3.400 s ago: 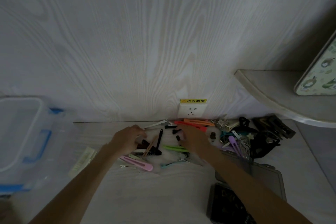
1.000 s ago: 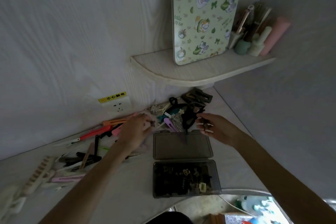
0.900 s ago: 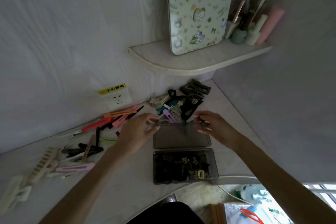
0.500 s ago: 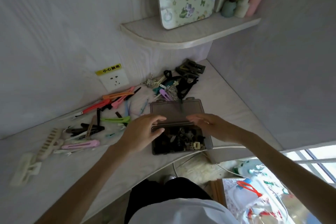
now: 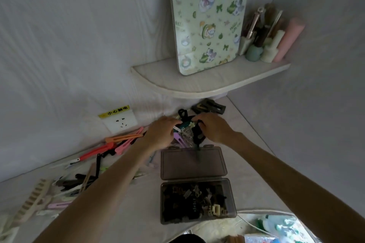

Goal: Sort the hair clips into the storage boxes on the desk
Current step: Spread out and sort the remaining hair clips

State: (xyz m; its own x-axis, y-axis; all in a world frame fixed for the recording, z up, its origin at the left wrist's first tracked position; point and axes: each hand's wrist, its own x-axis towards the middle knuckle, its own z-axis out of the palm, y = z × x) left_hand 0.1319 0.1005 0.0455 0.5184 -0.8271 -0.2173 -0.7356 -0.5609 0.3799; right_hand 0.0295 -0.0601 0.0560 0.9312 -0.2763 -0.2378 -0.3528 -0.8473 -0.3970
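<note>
Both hands are in the clip heap at the back of the desk point(image 5: 246, 165), fingers curled down into it. Right hand point(image 5: 214, 128): fingers bent over a black claw clip point(image 5: 198, 134), touching it; a closed grip on it isn't clearly visible, so can't tell. Left hand point(image 5: 162, 133): fingers curled toward the small clips between the hands, thumb side near a purple clip point(image 5: 178, 138) and a white-tipped one; whether it pinches anything, can't tell. Between the two sets of fingertips: a tangle of small metal clips point(image 5: 187, 134) with a pale flower piece on top. Just behind the right hand, another dark claw clip point(image 5: 209, 105) lies near the wall corner. Just nearer than the fingers: the dark translucent storage box point(image 5: 197, 200), lid point(image 5: 192, 162) flipped open flat toward the hands, tray full of small dark clips plus a cream one at its near right corner. Left of the left hand: long orange, red and pink duckbill clips point(image 5: 118, 141) fanned along the wall, below a wall socket point(image 5: 119, 120) with a yellow label. Farther left: black and beige clips, then a cream comb point(image 5: 33, 201) at the edge. Above the hands: corner shelf point(image 5: 197, 83) holding a patterned green board point(image 5: 207, 17) and a cluster of bottles and tools.
</note>
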